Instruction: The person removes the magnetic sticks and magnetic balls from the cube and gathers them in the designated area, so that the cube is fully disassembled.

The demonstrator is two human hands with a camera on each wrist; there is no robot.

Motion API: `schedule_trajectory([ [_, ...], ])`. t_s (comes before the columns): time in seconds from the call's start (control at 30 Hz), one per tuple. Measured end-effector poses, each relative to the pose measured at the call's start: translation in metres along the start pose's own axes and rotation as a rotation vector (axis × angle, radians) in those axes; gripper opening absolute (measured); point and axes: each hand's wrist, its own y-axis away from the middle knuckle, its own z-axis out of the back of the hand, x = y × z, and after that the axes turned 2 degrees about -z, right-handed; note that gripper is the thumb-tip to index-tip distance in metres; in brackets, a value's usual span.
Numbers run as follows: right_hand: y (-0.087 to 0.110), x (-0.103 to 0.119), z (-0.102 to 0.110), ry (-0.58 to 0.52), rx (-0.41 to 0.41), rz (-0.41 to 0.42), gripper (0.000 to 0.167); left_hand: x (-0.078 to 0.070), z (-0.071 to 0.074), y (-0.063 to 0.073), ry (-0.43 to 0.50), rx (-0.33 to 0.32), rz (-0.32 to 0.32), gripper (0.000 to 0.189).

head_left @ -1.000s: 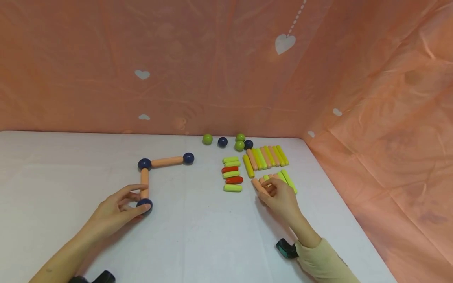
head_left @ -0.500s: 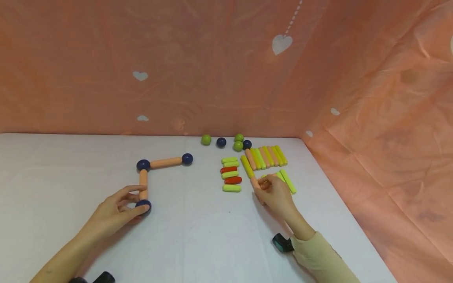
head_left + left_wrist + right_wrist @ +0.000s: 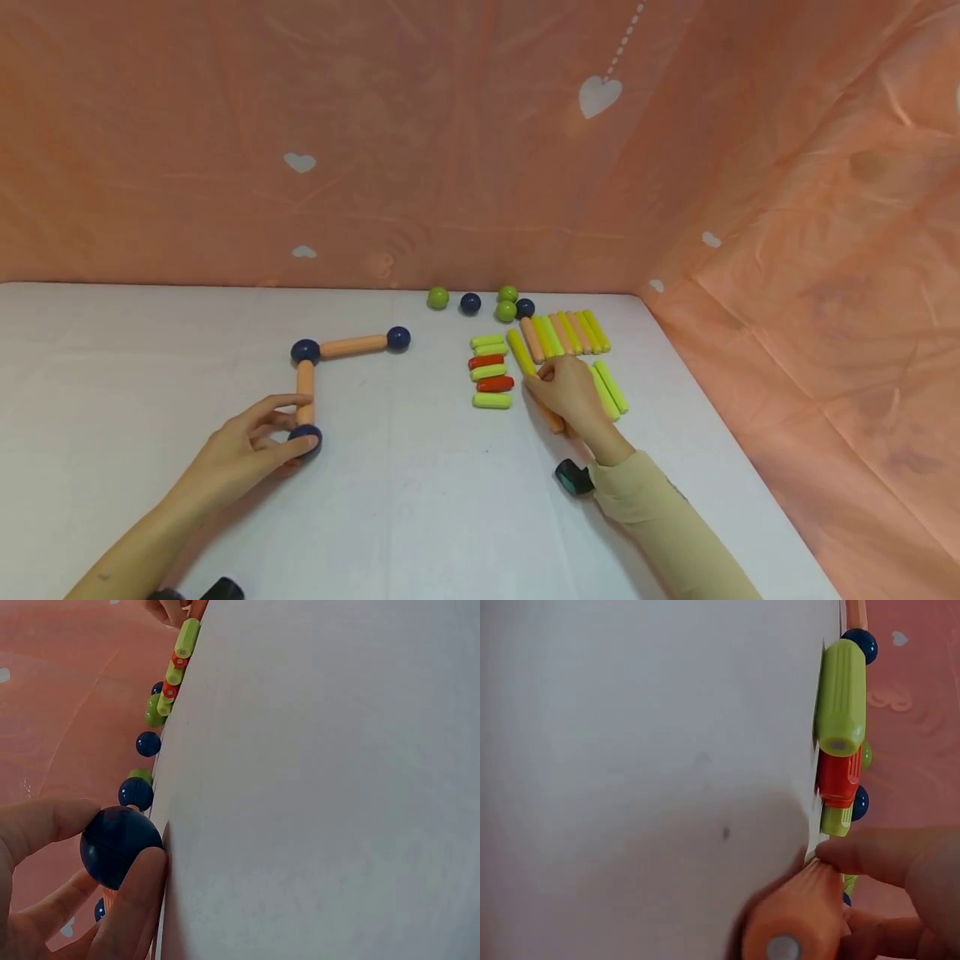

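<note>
My left hand (image 3: 243, 446) grips a navy ball (image 3: 120, 846) between thumb and fingers. That ball ends a peach stick (image 3: 305, 379) running away to a second navy ball (image 3: 305, 351). From there another peach stick (image 3: 352, 345) leads right to a third navy ball (image 3: 398, 337). At the right, my right hand (image 3: 573, 390) pinches the near end of a yellow stick (image 3: 519, 348), where a loose peach stick (image 3: 795, 919) meets it end to end. A grey disc shows in the peach stick's near end. My fingers partly hide this meeting point.
Short lime and red sticks (image 3: 495, 384) lie in a column left of my right hand. Behind it is a row of long sticks (image 3: 577, 331); lime sticks (image 3: 612, 387) lie beside it. Green and navy balls (image 3: 506, 311) stand near the back edge.
My right hand has shifted up and left, from the peach stick's middle to its join with the yellow stick. The yellow stick's far end has swung slightly left. My left hand stays put.
</note>
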Motion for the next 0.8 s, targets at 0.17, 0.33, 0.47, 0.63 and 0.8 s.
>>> schedule_trajectory([
  [0.17, -0.0022, 0.0006, -0.0016, -0.011, -0.007, 0.020, 0.019, 0.0004, 0.0000, 0.0006, -0.020, -0.001, -0.008, 0.065],
  [0.33, -0.0032, 0.0028, -0.0017, -0.017, -0.008, -0.007, 0.020, -0.0005, -0.0001, 0.0006, -0.031, -0.006, -0.010, 0.064],
  [0.47, -0.0034, 0.0056, -0.0008, -0.014, 0.017, -0.058, 0.023, 0.0004, 0.0001, 0.0001, -0.037, -0.007, -0.015, 0.064],
  [0.63, -0.0040, 0.0073, -0.0008, -0.026, 0.052, -0.104, 0.025, 0.0012, -0.0002, 0.0000, -0.002, -0.002, -0.018, 0.064],
  [0.8, -0.0061, 0.0058, -0.0024, -0.030, 0.024, -0.096, 0.020, 0.0014, -0.0001, -0.0001, -0.003, -0.006, -0.022, 0.063],
])
